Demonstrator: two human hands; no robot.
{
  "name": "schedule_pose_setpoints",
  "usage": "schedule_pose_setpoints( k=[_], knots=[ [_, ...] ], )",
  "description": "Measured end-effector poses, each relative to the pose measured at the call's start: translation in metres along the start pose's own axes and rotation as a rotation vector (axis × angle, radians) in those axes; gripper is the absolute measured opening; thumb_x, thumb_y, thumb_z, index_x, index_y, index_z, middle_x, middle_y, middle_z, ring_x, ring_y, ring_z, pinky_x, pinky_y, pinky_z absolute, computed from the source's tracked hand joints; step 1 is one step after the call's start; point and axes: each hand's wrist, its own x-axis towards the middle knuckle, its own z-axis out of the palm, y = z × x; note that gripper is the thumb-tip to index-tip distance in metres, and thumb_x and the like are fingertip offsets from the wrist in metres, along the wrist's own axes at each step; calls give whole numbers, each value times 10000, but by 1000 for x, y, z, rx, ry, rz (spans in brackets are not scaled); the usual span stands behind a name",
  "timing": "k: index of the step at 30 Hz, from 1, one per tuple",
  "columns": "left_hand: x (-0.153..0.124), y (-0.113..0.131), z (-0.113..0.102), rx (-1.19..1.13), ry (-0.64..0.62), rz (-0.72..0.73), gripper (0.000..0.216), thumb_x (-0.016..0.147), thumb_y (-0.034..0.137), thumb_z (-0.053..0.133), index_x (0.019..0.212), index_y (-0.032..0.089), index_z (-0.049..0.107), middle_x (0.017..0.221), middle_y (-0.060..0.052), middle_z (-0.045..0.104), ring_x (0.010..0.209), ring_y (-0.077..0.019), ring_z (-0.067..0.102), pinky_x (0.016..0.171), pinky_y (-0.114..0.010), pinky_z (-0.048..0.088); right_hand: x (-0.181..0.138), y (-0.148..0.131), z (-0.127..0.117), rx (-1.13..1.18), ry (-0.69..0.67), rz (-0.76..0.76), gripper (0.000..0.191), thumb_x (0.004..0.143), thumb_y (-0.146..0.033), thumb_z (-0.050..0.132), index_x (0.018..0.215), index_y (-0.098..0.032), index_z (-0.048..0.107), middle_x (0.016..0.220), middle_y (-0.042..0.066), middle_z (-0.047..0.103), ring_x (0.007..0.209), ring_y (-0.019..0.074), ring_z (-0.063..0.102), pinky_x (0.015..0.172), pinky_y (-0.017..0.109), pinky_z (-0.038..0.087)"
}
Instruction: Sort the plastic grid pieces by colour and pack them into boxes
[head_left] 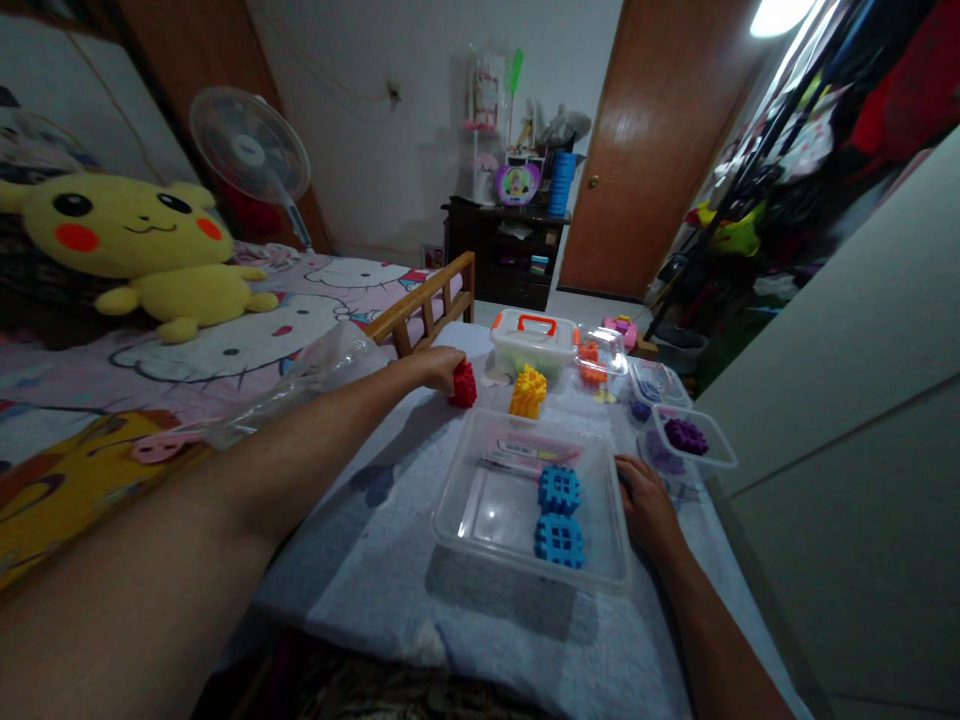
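At the far left of the table, my left hand point(445, 368) is closed around a red toy block point(463, 386). A yellow block piece point(529, 392) stands just right of it. In front of me is a clear plastic container point(480, 540), holding two blue block pieces, one blue piece point(559, 489) behind the other blue piece point(559, 541). My right hand point(651, 508) rests by the container's right wall, its fingers loosely bent and apart, with no block visible in it.
A lidded box point(525, 352) with an orange handle stands at the back. Along the right are a clear tub point(611, 345) with orange pieces, and another tub point(716, 440) with purple pieces point(685, 436). A bed with a wooden rail point(424, 305) and plastic bag point(300, 385) lies left.
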Motion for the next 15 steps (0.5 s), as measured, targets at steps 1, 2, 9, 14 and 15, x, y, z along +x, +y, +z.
schedule_pose_setpoints(
  k=[1,2,9,14,15],
  knots=[
    [1,-2,2,-14,-5,4,467,566,253,742,1015,179,639,1032,-52,709,927,-220,643,704,-230,477,0,0,0,-2,-4,3,313,854,-244,435,1036,-201,686,1168,104,657,1116,263,574,1016,458,425],
    [3,-3,3,-25,-7,8,482,565,250,742,1028,175,632,1038,-53,709,929,-220,643,707,-230,480,0,1,0,-4,-7,6,311,853,-240,436,1036,-201,685,1168,104,656,1119,263,572,1017,457,424],
    [8,-4,9,-44,3,33,608,581,273,740,1158,199,564,1125,-43,686,964,-205,635,756,-228,484,0,4,2,-5,-1,-14,310,844,-223,443,1043,-202,680,1178,110,653,1116,262,571,1014,460,424],
    [11,-2,11,-15,29,60,502,593,247,706,1081,203,599,1087,-40,690,951,-206,623,755,-236,472,0,2,2,0,10,-8,311,849,-230,443,1038,-207,688,1175,106,657,1107,263,574,1008,459,428],
    [11,-3,11,-12,36,61,492,596,249,701,1076,204,601,1081,-41,691,945,-205,623,753,-236,470,0,1,1,1,11,-6,313,849,-230,440,1037,-207,690,1175,106,656,1106,263,574,1008,458,428]
  ],
)
